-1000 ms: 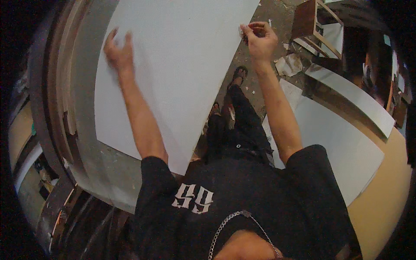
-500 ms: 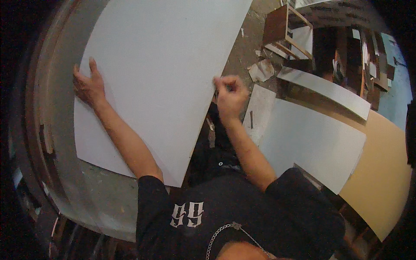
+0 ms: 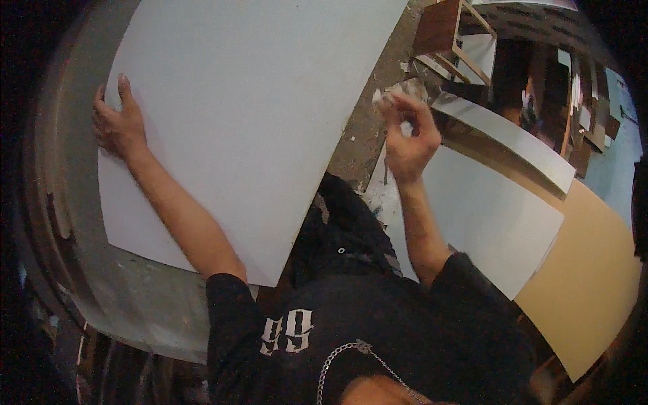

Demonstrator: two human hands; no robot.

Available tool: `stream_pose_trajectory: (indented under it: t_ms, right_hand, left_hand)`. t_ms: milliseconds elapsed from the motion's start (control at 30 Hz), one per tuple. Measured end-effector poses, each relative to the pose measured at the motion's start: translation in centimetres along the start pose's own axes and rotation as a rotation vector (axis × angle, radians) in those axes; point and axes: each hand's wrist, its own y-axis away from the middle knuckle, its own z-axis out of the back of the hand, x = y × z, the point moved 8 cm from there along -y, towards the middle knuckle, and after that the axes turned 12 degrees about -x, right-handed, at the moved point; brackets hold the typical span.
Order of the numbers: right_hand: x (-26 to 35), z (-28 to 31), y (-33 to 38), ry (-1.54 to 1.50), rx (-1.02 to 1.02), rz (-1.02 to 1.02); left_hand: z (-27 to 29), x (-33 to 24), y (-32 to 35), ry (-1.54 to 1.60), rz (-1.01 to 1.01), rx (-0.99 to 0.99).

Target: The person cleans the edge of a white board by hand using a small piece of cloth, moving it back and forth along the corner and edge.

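Panel (image 3: 223, 121) on desk (image 3: 158, 273), inside near L corner; prob. stiff, slick: best held by long edges. Your L hand (image 3: 120, 128): fingers spread at panel's L edge. R hand (image 3: 412, 145): fingers curled; can't tell if pinching.

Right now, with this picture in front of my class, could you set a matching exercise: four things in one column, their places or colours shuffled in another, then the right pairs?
Things
1. Left hand
2. Necklace
3. Right hand
4. Wooden frame

Places or colours
A. Brown, at the top right of the picture
B. Beyond the right edge of the big white board, apart from it
C. At the left edge of the big white board
D. Silver, near the bottom of the picture

Right pairs
1-C, 2-D, 3-B, 4-A
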Motion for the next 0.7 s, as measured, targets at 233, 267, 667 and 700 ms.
stream_pose_trajectory:
  t_ms: [233, 267, 667, 700]
  right_hand:
    - [1.2, -4.2, -1.1, 0.027, 0.406, 0.216]
    - [1.2, -4.3, -0.9, 0.0, 0.414, 0.183]
    - [-1.9, -4.0, 0.1, -0.092, 0.356, 0.071]
    - [-1.9, -4.1, -0.1, -0.116, 0.332, 0.079]
  left_hand:
    - [0.0, 0.2, -0.4, 0.0, -0.065, -0.044]
    - [-0.4, 0.1, -0.4, 0.033, -0.071, -0.037]
    - [-0.3, 0.2, -0.7, 0.002, -0.035, -0.026]
    - [-0.3, 0.2, -0.7, 0.012, -0.021, -0.008]
